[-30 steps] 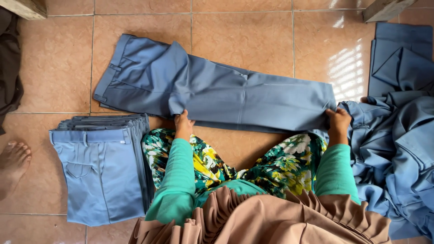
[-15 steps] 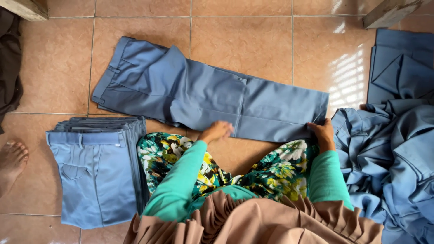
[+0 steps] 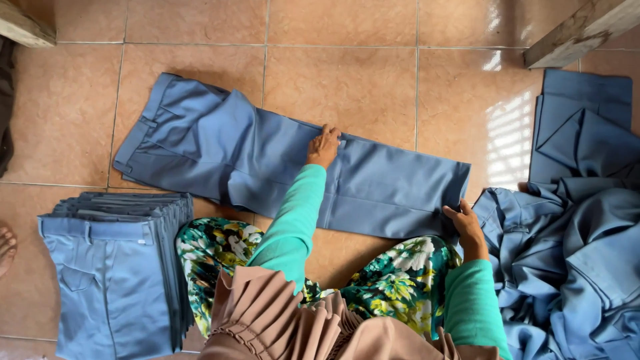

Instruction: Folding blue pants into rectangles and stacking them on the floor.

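A pair of grey-blue trousers (image 3: 267,167) lies flat on the tiled floor, waistband at the left, leg ends at the right. My left hand (image 3: 324,145) rests palm down on the far edge of the legs near their middle. At the near corner of the leg ends, my right hand (image 3: 465,223) grips the hem. Both arms wear green sleeves; my floral-clad knees sit just below the trousers.
A stack of folded blue trousers (image 3: 113,267) stands at the left front. A loose heap of blue garments (image 3: 573,253) fills the right side. Wooden posts (image 3: 580,30) show at both top corners. Another person's bare foot (image 3: 5,247) is at the left edge.
My left hand has moved from the near edge of the trousers across to their far edge. My right hand has stayed at the leg ends. The view has shifted slightly.
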